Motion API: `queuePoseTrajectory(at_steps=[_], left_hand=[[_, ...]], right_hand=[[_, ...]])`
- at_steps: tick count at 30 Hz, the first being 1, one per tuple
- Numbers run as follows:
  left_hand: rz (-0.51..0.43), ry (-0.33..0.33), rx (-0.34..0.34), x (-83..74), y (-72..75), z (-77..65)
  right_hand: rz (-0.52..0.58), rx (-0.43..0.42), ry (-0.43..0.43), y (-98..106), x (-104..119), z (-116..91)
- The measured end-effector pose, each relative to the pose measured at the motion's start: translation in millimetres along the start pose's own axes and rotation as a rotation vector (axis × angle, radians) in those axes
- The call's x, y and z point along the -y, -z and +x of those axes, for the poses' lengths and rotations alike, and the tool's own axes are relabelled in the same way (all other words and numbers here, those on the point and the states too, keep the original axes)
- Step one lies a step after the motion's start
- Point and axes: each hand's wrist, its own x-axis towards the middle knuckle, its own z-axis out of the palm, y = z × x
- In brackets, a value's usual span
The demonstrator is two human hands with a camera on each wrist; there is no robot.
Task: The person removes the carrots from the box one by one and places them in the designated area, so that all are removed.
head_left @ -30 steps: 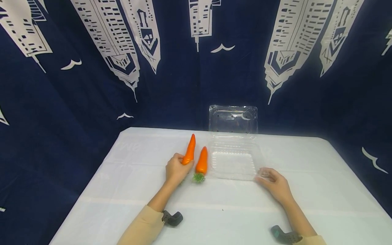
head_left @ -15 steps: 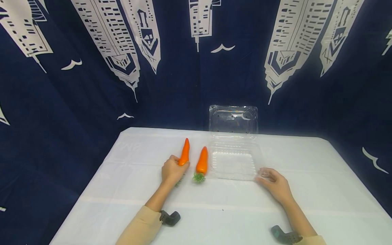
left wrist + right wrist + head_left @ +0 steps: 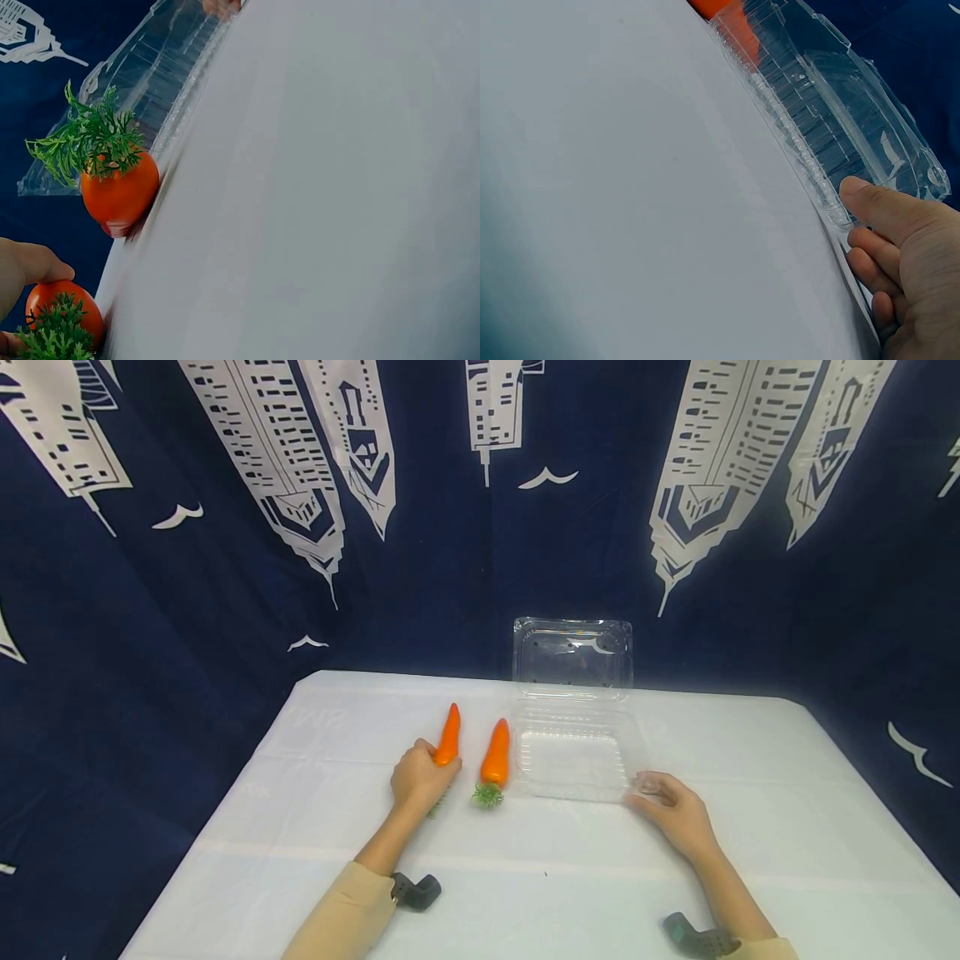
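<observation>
My left hand (image 3: 417,781) grips an orange carrot (image 3: 448,737) near its leafy end, its tip pointing away from me. In the left wrist view, the thumb lies on this carrot's (image 3: 81,309) rounded top, above green leaves. A second carrot (image 3: 496,755) with a green tuft lies just to the right, untouched, beside a clear plastic clamshell container (image 3: 573,795). The container's lid stands raised at the back. At its near right corner, my right hand (image 3: 675,814) pinches the rim; in the right wrist view, the thumb (image 3: 866,191) presses on the clear plastic.
Everything stands on a white-covered table (image 3: 525,893). Behind it hangs a dark blue cloth (image 3: 427,585) printed with white buildings and birds. The transparent lid (image 3: 573,656) rises above the table's far edge. Each wrist wears a dark camera mount (image 3: 417,892).
My left hand has moved left and slightly toward me with the carrot, widening the gap to the second carrot. The right hand and container have stayed in place.
</observation>
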Motion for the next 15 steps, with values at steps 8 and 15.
queuePoseTrajectory(at_steps=[8,15], left_hand=[[0.08,-0.021,0.003,-1.0,3.5,2.5],[0.1,-0.036,0.014,-4.1,7.5,1.0]], right_hand=[[-0.005,-0.002,-0.009,0.6,-1.0,1.1],[-0.007,0.003,-0.017,0.6,-1.0,1.4]])
